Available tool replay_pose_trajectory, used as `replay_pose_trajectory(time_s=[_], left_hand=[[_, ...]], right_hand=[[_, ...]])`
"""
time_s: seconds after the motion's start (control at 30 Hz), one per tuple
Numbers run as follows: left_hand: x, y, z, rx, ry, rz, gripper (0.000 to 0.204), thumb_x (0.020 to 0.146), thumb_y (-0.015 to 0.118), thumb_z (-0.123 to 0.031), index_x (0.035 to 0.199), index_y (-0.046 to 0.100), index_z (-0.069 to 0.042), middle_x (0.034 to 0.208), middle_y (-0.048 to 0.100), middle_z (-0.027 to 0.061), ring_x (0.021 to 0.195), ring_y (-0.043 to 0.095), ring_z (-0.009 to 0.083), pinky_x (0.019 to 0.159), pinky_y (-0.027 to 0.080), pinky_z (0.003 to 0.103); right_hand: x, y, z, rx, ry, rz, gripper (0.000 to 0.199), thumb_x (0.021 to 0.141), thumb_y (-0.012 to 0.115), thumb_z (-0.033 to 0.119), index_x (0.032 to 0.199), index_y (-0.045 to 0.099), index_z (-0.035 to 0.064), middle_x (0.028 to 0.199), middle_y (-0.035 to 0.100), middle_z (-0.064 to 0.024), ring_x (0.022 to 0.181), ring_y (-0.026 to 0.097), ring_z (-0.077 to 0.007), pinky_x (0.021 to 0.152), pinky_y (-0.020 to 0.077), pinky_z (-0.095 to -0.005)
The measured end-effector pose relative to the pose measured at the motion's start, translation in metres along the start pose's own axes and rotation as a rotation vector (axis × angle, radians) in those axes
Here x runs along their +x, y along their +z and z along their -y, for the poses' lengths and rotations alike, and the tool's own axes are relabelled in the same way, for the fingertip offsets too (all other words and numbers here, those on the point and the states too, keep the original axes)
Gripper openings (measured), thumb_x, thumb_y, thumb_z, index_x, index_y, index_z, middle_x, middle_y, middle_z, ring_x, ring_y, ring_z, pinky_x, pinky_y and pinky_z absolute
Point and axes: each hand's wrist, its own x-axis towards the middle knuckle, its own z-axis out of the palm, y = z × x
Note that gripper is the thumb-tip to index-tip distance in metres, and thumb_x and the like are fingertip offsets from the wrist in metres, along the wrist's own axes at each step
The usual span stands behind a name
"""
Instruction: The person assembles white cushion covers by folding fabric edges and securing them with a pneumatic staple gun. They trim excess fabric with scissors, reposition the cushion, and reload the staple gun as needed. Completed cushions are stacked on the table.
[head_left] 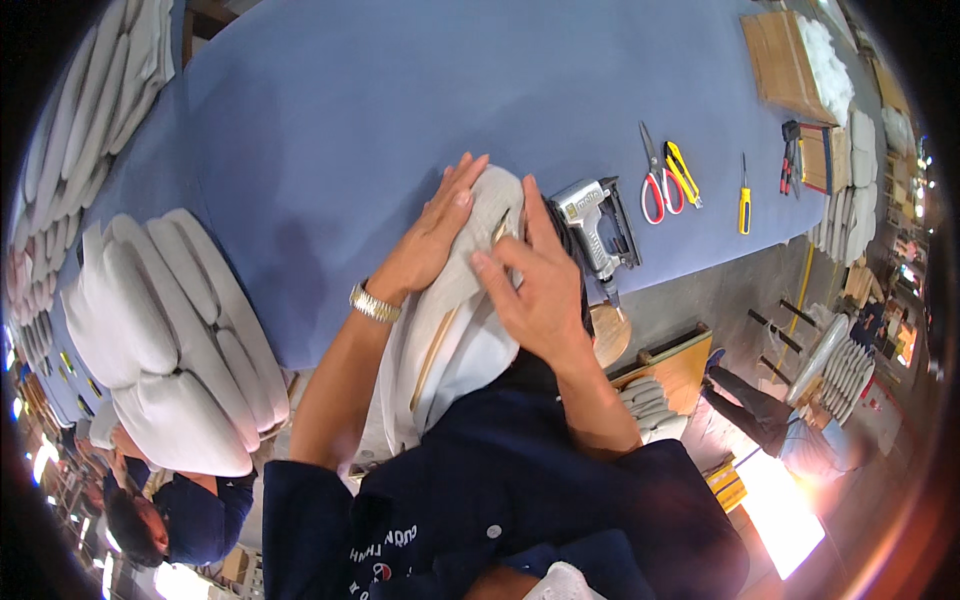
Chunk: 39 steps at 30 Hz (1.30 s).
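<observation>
Upright against my body stands a light grey upholstered chair pad [455, 275], with tan, wood-like strips [437, 350] showing at gaps in its cloth. My left hand [440, 230] lies along its left side, fingers stretched out flat near the top. On the other side, my right hand [535, 285] grips the pad, its index finger straight along the edge and the other fingers bent over the cloth. Just right of that hand, a silver and black staple gun [600, 228] rests on the blue-covered table [340, 100].
Red-handled scissors [655, 185], a yellow utility knife [683, 175] and a yellow screwdriver [745, 205] lie to the right. Grey pads [165, 340] are stacked at left. A cardboard box [785, 65] holds white stuffing. Other people work at lower left and right.
</observation>
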Motion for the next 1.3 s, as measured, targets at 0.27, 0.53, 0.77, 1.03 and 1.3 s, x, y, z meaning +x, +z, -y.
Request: replay_pose_trajectory(time_s=[0.27, 0.53, 0.77, 1.03, 1.3], left_hand=[[-0.001, 0.005, 0.008, 0.025, 0.018, 0.02, 0.062, 0.111, 0.028, -0.053, 0.165, 0.026, -0.023, 0.174, 0.013, 0.0107, 0.161, 0.001, 0.0343, 0.126, 0.004, 0.058], [-0.002, 0.005, 0.012, 0.03, 0.079, 0.037, 0.075, 0.104, 0.045, -0.059, 0.166, 0.024, -0.022, 0.174, 0.012, 0.0155, 0.16, 0.0, 0.038, 0.124, 0.004, 0.063], [-0.001, 0.002, 0.015, 0.058, 0.102, 0.076, 0.099, 0.09, 0.069, -0.06, 0.167, 0.019, -0.021, 0.173, 0.006, 0.0218, 0.159, -0.002, 0.043, 0.123, 0.004, 0.065], [-0.003, 0.007, -0.003, 0.204, 0.016, 0.068, 0.098, 0.093, 0.07, -0.041, 0.167, 0.013, -0.012, 0.173, 0.007, 0.0215, 0.16, -0.001, 0.0399, 0.127, 0.007, 0.054], [-0.01, 0.01, -0.016, 0.267, -0.045, 0.055, 0.098, 0.095, 0.068, -0.044, 0.167, 0.01, -0.008, 0.171, 0.008, 0.0269, 0.159, 0.002, 0.0451, 0.125, 0.011, 0.057]], right_hand=[[-0.001, -0.006, 0.002, 0.199, 0.114, 0.025, 0.023, 0.091, 0.075, 0.012, 0.078, 0.065, -0.0044, 0.154, 0.034, -0.0444, 0.134, 0.057, -0.0442, 0.104, 0.0475, -0.0403], [-0.009, -0.006, -0.019, 0.36, 0.136, 0.004, 0.03, 0.095, 0.072, 0.013, 0.074, 0.06, -0.0048, 0.159, 0.031, -0.0399, 0.137, 0.054, -0.0408, 0.109, 0.042, -0.0406], [-0.016, 0.004, -0.039, 0.551, 0.132, -0.02, 0.031, 0.099, 0.068, 0.019, 0.078, 0.06, -0.0025, 0.164, 0.027, -0.0349, 0.145, 0.046, -0.0337, 0.108, 0.0414, -0.0369], [-0.018, 0.013, -0.072, 0.735, 0.162, 0.027, 0.029, 0.101, 0.066, 0.019, 0.079, 0.061, 0.0007, 0.168, 0.024, -0.028, 0.151, 0.036, -0.0305, 0.114, 0.0347, -0.0394], [-0.018, 0.021, -0.088, 0.811, 0.155, 0.024, 0.024, 0.102, 0.066, 0.018, 0.085, 0.067, -0.0002, 0.169, 0.024, -0.0245, 0.154, 0.029, -0.0291, 0.118, 0.03, -0.0402]])
